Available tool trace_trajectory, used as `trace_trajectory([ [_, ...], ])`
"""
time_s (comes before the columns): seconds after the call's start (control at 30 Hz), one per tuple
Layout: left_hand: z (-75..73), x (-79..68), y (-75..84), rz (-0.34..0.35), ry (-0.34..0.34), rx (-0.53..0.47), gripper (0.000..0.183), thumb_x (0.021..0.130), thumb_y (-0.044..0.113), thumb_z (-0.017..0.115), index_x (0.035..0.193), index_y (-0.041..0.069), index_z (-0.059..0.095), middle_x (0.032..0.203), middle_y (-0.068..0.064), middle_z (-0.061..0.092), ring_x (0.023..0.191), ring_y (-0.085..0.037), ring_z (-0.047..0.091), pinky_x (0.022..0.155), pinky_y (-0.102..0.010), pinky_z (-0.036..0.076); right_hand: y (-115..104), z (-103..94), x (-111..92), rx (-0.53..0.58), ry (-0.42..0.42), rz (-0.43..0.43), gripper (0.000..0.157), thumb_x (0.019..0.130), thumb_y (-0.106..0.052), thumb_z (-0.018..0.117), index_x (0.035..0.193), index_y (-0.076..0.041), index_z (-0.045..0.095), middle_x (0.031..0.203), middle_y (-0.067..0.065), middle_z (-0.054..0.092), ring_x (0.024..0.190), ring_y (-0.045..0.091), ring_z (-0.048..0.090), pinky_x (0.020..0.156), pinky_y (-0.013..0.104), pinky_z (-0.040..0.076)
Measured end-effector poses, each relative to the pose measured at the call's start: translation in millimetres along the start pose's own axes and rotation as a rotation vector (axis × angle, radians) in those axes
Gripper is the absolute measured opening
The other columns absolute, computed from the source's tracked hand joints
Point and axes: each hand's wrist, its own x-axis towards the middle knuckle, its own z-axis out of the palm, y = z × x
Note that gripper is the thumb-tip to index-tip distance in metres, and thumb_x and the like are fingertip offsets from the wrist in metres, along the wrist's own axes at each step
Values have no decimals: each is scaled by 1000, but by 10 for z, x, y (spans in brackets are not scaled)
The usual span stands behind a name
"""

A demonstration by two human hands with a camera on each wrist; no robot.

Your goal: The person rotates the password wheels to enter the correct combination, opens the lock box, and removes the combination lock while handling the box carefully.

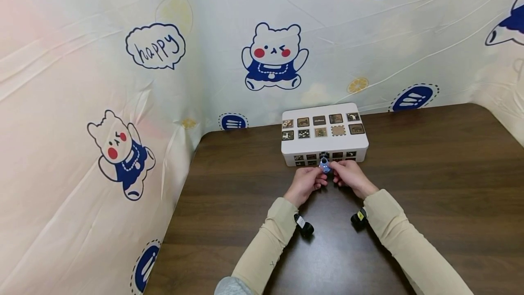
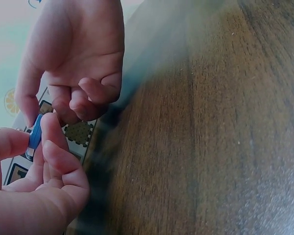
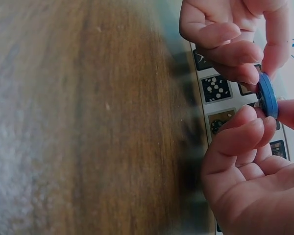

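A small blue padlock point(image 1: 324, 165) with a rounded shackle is at the front of a white box point(image 1: 325, 124), near the dark latch point(image 1: 324, 155). My left hand point(image 1: 306, 184) pinches the padlock's left side between thumb and forefinger. On the other side my right hand point(image 1: 351, 176) pinches it the same way. From the left wrist, the padlock point(image 2: 35, 132) shows edge-on between the fingertips of both hands. The right wrist view shows its blue rim point(image 3: 268, 96), with the other fingers of both hands curled loosely below. Fingers hide much of its face.
The box carries rows of small dark printed pictures on its lid and front. It stands near the back edge of a dark wooden table point(image 1: 229, 222). A patterned cloth point(image 1: 221, 49) hangs behind and to the left. Each wrist bears a small black camera.
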Motion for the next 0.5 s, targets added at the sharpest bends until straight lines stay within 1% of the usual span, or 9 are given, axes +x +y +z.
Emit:
trace_trajectory([
  [0.2,-3,-1,3,-5,-6,-2,20,86,15,55,92,-2,63,66,-2,61,53,-8,58,48,-17,42,6,3,5,-15,-2,-2,33,90,-30,48,81,3,50,61,-1,49,54,9,50,51,24,47],
  [0.5,-8,-4,9,-7,-9,-2,17,86,15,55,89,1,64,66,-2,61,53,-8,58,48,-17,42,-7,-3,3,-7,1,-12,33,90,-28,49,87,5,52,64,-1,50,55,9,51,51,23,46],
])
